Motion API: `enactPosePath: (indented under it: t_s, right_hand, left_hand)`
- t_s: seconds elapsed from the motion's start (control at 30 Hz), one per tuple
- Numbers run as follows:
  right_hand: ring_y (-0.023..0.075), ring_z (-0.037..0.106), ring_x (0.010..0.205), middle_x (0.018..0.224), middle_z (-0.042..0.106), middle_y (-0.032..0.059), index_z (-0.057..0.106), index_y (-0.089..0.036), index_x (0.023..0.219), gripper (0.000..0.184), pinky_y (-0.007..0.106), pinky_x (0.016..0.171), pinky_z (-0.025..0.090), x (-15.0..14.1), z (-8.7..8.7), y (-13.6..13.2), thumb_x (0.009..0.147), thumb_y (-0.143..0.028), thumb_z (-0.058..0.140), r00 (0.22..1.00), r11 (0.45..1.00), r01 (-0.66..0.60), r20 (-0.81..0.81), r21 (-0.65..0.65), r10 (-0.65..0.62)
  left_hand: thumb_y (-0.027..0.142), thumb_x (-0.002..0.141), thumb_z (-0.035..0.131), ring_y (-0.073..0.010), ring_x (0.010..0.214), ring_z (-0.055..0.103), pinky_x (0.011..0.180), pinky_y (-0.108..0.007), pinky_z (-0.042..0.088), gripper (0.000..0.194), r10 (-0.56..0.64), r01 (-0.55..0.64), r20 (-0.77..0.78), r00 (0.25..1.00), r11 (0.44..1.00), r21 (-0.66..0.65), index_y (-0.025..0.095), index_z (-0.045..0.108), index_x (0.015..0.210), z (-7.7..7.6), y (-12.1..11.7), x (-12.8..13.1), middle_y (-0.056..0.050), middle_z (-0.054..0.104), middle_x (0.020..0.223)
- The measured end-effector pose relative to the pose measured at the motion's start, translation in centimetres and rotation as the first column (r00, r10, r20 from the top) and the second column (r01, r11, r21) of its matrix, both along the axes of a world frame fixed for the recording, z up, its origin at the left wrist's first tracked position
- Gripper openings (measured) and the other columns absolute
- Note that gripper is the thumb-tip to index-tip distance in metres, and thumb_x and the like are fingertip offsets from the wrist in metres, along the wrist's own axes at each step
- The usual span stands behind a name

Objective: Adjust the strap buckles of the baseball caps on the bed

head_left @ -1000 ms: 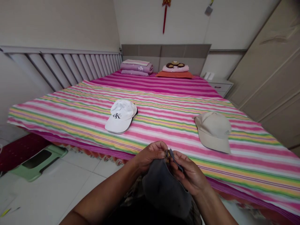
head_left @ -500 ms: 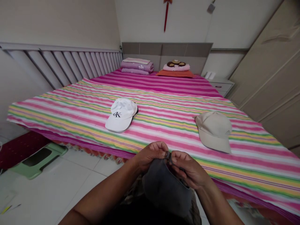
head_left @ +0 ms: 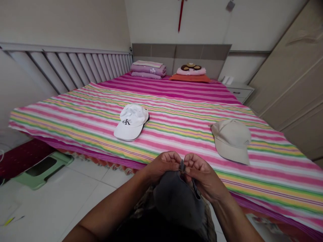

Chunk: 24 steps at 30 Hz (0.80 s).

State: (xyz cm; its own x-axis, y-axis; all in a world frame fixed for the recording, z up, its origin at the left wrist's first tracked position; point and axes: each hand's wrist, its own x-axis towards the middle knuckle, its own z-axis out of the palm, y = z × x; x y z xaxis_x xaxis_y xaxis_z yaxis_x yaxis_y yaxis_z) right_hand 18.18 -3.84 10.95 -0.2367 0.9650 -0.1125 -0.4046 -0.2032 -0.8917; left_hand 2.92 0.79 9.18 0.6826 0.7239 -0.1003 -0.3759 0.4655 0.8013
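Note:
A dark grey cap [head_left: 176, 196] hangs between my hands, close to my body in front of the bed. My left hand [head_left: 164, 166] pinches one side of the cap's back strap [head_left: 182, 165]. Facing it, my right hand [head_left: 202, 174] grips the other side, thumb and fingers pressed together at the small buckle area. Detail of the fastening is partly hidden by the fingers. On the bed a white cap [head_left: 132, 122] with black letters lies beyond my left hand. A beige cap [head_left: 231, 139] rests to the right, brim toward me.
The bed has a striped sheet [head_left: 85, 124]. Folded purple bedding [head_left: 147, 70] and an orange pillow [head_left: 190, 78] are by the headboard [head_left: 161, 52]. A green stool [head_left: 42, 171] stands on the floor at left. A white nightstand [head_left: 241, 91] is beyond the bed's right side.
My right-hand fingers have shifted up around the strap, and the strap end now sticks up between both hands. The caps on the bed stay where they were; the view shifts slightly.

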Motion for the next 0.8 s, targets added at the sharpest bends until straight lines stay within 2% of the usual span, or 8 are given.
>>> enactPosePath:
  t_s: [0.2,0.3,0.4,0.47,0.53,0.63,0.73,0.8]
  right_hand:
    - [0.0091,0.05,0.055,0.069,0.054,-0.0022,0.051,-0.019,0.085,0.028,0.021,0.05,0.036,0.2,0.0,-0.2,0.065,-0.027,0.07,0.988,0.997,-0.007,0.156,0.073,-0.004]
    - [0.0087,0.045,0.054,0.064,0.05,-0.0042,0.053,-0.019,0.083,0.026,0.02,0.048,0.033,0.1,0.1,-0.5,0.064,-0.025,0.07,0.938,0.987,0.023,0.34,0.157,-0.075]
    - [0.0091,0.041,0.051,0.058,0.046,-0.0051,0.054,-0.019,0.08,0.015,0.021,0.046,0.031,-0.2,0.3,-0.9,0.069,-0.024,0.063,0.832,0.963,0.059,0.52,0.264,-0.193]
    - [0.0115,0.046,0.056,0.063,0.052,-0.0026,0.055,-0.019,0.082,0.014,0.023,0.049,0.035,-0.3,0.5,-1.1,0.07,-0.022,0.061,0.736,0.937,0.043,0.624,0.347,-0.265]
    - [0.0141,0.051,0.062,0.071,0.058,0.0003,0.056,-0.02,0.085,0.015,0.025,0.055,0.038,-0.3,0.6,-1.2,0.07,-0.02,0.06,0.615,0.894,0.001,0.704,0.449,-0.355]
    - [0.0159,0.053,0.065,0.075,0.06,0.0022,0.056,-0.02,0.085,0.014,0.027,0.059,0.04,-0.3,0.6,-1.3,0.071,-0.018,0.058,0.471,0.804,-0.078,0.732,0.59,-0.492]
    - [0.0163,0.053,0.065,0.074,0.059,0.0024,0.055,-0.021,0.084,0.013,0.027,0.058,0.041,-0.3,0.4,-1.4,0.072,-0.017,0.057,0.396,0.724,-0.126,0.703,0.678,-0.59]
    - [0.0166,0.053,0.065,0.074,0.058,0.0028,0.053,-0.021,0.085,0.013,0.027,0.057,0.041,-0.3,0.4,-1.5,0.073,-0.016,0.056,0.369,0.691,-0.14,0.685,0.71,-0.628]
  left_hand:
    - [0.021,0.055,0.075,-0.0084,0.053,0.054,0.052,-0.018,0.038,0.028,0.017,-0.016,-0.025,1.0,0.999,0.047,0.013,0.053,0.071,0.0,0.1,0.0,-0.001,0.061,0.063]
    - [0.021,0.054,0.074,-0.0062,0.049,0.049,0.05,-0.017,0.035,0.026,0.003,0.0,-0.054,0.999,0.998,0.056,0.012,0.055,0.069,0.1,0.2,-0.2,0.001,0.058,0.06]
    - [0.036,0.058,0.07,-0.005,0.045,0.041,0.045,-0.018,0.029,0.031,-0.012,0.017,-0.062,0.998,0.996,0.088,0.011,0.056,0.068,0.3,0.1,-0.3,0.003,0.05,0.054]
    - [0.044,0.062,0.066,-0.004,0.043,0.035,0.043,-0.018,0.024,0.035,0.008,0.007,-0.102,0.995,0.989,0.145,0.011,0.054,0.067,0.4,0.0,-0.3,0.004,0.045,0.052]
    - [0.042,0.064,0.066,-0.0033,0.043,0.032,0.043,-0.018,0.022,0.034,0.039,-0.004,-0.174,0.984,0.979,0.202,0.012,0.052,0.066,0.6,-0.3,-0.2,0.005,0.043,0.051]
    - [0.04,0.065,0.066,-0.0033,0.044,0.031,0.044,-0.018,0.022,0.032,0.062,-0.004,-0.233,0.971,0.97,0.243,0.013,0.05,0.066,0.8,-0.6,-0.1,0.006,0.042,0.052]
    - [0.041,0.068,0.064,-0.0035,0.044,0.029,0.045,-0.018,0.021,0.031,0.064,-0.006,-0.224,0.973,0.968,0.25,0.013,0.049,0.066,0.8,-0.6,-0.1,0.006,0.04,0.052]
    - [0.039,0.068,0.063,-0.0043,0.047,0.032,0.047,-0.018,0.024,0.029,0.069,-0.016,-0.203,0.977,0.968,0.251,0.013,0.049,0.066,0.7,-0.5,-0.3,0.005,0.042,0.055]
